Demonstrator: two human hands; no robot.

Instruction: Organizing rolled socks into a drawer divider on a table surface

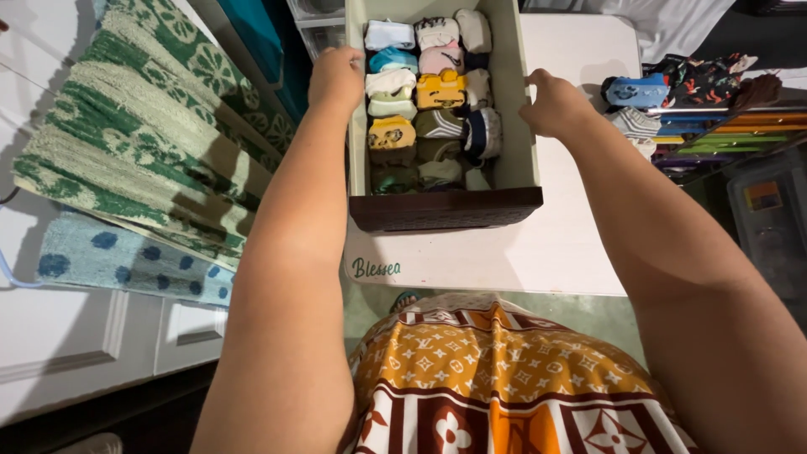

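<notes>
Looking down from the head camera, both arms are stretched out over a white bench (572, 244) and both hands are on a long box (443, 206) full of rolled-up socks (429, 92). The left hand (336, 77) is curled over the top of the box's left wall, fingers hooked over the edge, so it's got a proper grip on that side. The right hand (555, 105) is pressed against the right wall with the thumb on the rim, gripping that side too. The box sits on the bench running away from the person, its dark brown front panel facing them and the pale inner walls showing. The socks are packed in tight rows, white, blue, pink, a couple of yellow ones, some olive green further down near the front. Off to the right, just past the bench edge, there's a loose heap of more socks (664, 92) on top of some colourful plastic hangers (731, 134). On the left, a green and cream patterned towel (143, 134) hangs over a blue dotted one (126, 261). At the bottom you can see the person's orange and brown patterned clothing (504, 378).
</notes>
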